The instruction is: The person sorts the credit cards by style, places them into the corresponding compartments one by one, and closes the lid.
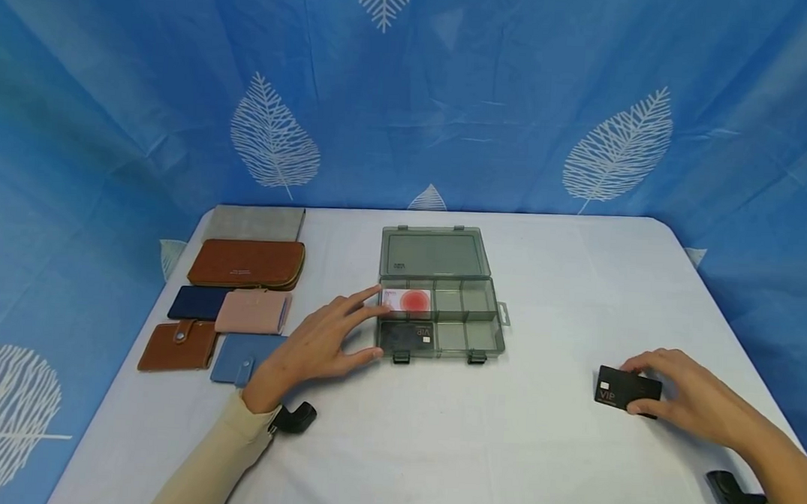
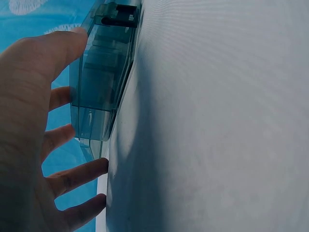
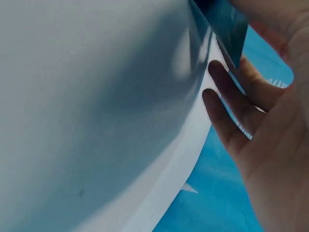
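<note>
A translucent grey-green compartment box point(image 1: 484, 335) lies with its lid point(image 1: 437, 255) swung back. In its upper left compartment is a white card with a red circle point(image 1: 411, 300); in the lower left lies a black VIP card point(image 1: 400, 336). My left hand point(image 1: 325, 340) is spread at the box's left side, thumb and fingertips right at the rim; the left wrist view has the thumb near a black latch point(image 2: 119, 15). Over to the right, my right hand point(image 1: 684, 392) pinches another black VIP card point(image 1: 615, 387), tilted up in the right wrist view.
Wallets and card holders cluster at the left: a grey one point(image 1: 256, 223), a brown zip wallet point(image 1: 241, 264), navy point(image 1: 197, 303), pink point(image 1: 250, 311), brown snap point(image 1: 175, 346) and blue point(image 1: 233, 356). A white cloth covers the table point(image 1: 544, 288); blue leaf-print curtain point(image 1: 451, 96) surrounds it.
</note>
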Demonstrator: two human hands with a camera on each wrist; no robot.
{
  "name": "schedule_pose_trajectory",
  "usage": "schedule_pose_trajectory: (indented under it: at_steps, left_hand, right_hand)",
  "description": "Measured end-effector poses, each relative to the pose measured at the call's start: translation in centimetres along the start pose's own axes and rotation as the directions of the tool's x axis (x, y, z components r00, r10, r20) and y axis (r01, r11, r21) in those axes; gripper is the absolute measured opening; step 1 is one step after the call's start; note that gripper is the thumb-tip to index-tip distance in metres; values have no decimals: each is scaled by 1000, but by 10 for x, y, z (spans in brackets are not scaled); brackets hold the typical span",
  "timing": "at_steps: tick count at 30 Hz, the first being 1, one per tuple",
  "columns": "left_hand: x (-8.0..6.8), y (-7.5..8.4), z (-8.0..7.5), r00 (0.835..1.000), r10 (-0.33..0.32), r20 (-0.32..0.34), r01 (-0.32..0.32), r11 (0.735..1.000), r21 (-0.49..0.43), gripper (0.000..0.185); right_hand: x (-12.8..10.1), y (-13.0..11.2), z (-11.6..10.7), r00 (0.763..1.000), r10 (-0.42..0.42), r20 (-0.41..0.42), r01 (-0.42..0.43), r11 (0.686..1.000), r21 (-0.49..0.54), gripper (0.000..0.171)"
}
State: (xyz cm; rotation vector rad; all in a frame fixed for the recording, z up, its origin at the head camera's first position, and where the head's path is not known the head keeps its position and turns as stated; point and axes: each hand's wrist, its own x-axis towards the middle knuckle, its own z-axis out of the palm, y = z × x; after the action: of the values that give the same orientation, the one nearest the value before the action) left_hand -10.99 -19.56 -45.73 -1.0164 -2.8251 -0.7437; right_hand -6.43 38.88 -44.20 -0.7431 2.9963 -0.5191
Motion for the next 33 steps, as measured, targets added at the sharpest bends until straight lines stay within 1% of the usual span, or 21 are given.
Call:
schedule_pose_trajectory:
  at_steps: [5,9,12,16,19,23,26,30,33]
  left_hand:
    - [1,0,0,1000,5,-2,-5,1000,-2,67]
    - [1,0,-1,1000,3,3,-3,1000,-2,68]
    - [0,0,-1,1000,-2,5,2,1000,-2,68]
    - [0,0,1,1000,-10,9,10,1000,-4,67]
    - [-1,0,2,1000,-15,17,15,1000,-4,67]
    - [-2,-1,2,1000,-10,16,10,1000,1,67]
    - [-2,-1,2,1000,11,-3,-11,1000,4,68]
    - [-1,-2,1,999,27,-18,-27,1000,6,68]
    - [-1,-2,0,1000,22,-16,-22,1000,9,68]
  right_hand:
    - [8,-3,-2,999,-33,-23,32,998,-53,57]
    - [18,-12,-3,994,-88,-60,87,996,-24,52]
    - [27,-23,-4,994,-87,-72,88,996,11,49]
    - [42,-40,-6,996,-49,-72,52,998,40,44]
    - [54,-54,-8,996,-38,-78,42,998,51,42]
    - [72,-74,-11,992,-66,-107,72,996,57,41]
    - [88,-90,-11,986,-100,-130,110,991,71,39]
    - [110,-112,-9,985,-115,-125,130,985,113,35]
    - [123,-128,-3,988,-115,-107,129,983,133,33]
